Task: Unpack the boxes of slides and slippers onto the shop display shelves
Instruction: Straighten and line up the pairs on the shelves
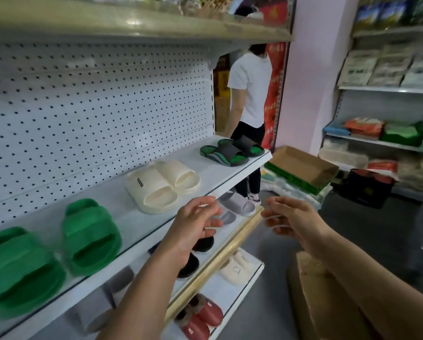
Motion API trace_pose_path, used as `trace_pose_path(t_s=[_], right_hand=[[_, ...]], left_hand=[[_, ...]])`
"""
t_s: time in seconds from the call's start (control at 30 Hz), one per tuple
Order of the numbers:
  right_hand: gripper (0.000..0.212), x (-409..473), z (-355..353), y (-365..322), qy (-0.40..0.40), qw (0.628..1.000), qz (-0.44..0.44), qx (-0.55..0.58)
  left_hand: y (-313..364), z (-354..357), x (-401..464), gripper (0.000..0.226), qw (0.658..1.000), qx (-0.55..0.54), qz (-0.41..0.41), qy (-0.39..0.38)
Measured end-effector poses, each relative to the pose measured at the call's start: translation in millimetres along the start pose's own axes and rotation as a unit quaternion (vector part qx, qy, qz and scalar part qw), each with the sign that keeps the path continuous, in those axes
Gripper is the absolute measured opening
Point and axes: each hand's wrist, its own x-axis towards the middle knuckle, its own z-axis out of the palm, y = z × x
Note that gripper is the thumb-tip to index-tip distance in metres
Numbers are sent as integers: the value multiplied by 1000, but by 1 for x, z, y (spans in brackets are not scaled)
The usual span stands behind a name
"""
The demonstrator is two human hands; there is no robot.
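Shop aisle, pegboard shelf (pixel 205 182) bearing green slides (pixel 58 261). Left hand (pixel 195 224) and right hand (pixel 289 220) half-curled, pinching something thin, clear, blurred. Cardboard box (pixel 323 303) cropped at bottom edge, contents hidden.

Upper display shelf (pixel 242 171), white: green slides (pixel 58 253) at 9 o'clock, cream slides (pixel 162 184) mid-frame, green/black slides (pixel 232 152) at 1 o'clock, all soles down, side by side. Lower shelves at 6: grey, black, cream, red slippers (pixel 200 320). Open cardboard box (pixel 301 168) on floor at 3.
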Motion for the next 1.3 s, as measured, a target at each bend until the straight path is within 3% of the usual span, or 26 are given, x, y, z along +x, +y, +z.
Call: trace_pose_path(t_s=[0.33, 0.53, 0.7, 0.87, 1.13, 1.3], right_hand=[[16, 157, -44, -21, -40, 998, -17, -42], [22, 251, -56, -44, -48, 992, -58, -99], [49, 339, -70, -47, -64, 962, -116, -239], [87, 426, -87, -45, -114, 911, -157, -365], [114, 508, -89, -32, -270, 859, -194, -389], [122, 535, -89, -24, -312, 841, -217, -385]], left_hand=[[1, 25, 153, 29, 987, 158, 36, -15], [4, 46, 239, 54, 982, 186, 25, 3], [1, 64, 291, 78, 986, 158, 21, 50], [-13, 73, 333, 108, 967, 232, 22, 101], [-25, 96, 383, 135, 943, 298, -2, 151], [-28, 100, 397, 139, 928, 332, -21, 169]])
